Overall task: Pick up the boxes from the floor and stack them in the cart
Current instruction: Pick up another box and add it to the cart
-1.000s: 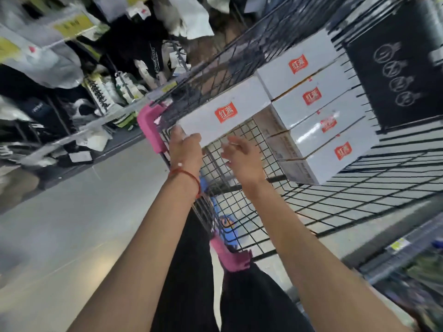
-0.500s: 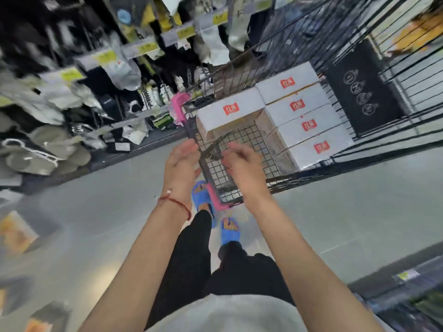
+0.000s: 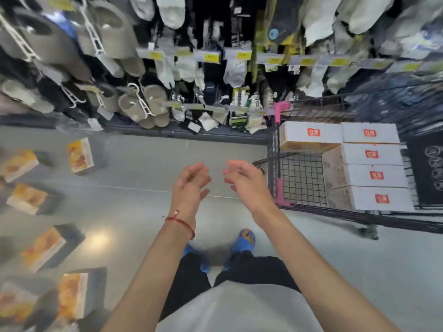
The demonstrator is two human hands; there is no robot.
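A black wire cart (image 3: 300, 180) with pink corner guards stands at the right. Several white boxes with red labels (image 3: 370, 154) are stacked inside it, one (image 3: 310, 135) lying at the cart's near end beside the stack. Several boxes with orange printed fronts lie on the grey floor at the left, the nearest to the shelf (image 3: 80, 155) standing alone. My left hand (image 3: 189, 185) and my right hand (image 3: 244, 183) hang empty over the floor, left of the cart, fingers loosely curled, touching nothing.
A shelf rack (image 3: 167, 68) hung with slippers and socks runs along the far side of the aisle. My feet in blue slippers (image 3: 244, 240) stand on the floor below my hands. A dark mat with white symbols (image 3: 429, 164) is at the cart's far right.
My hands left the box in the cart and drew back to the left. The view turned left and down, bringing the boxes on the floor into sight.
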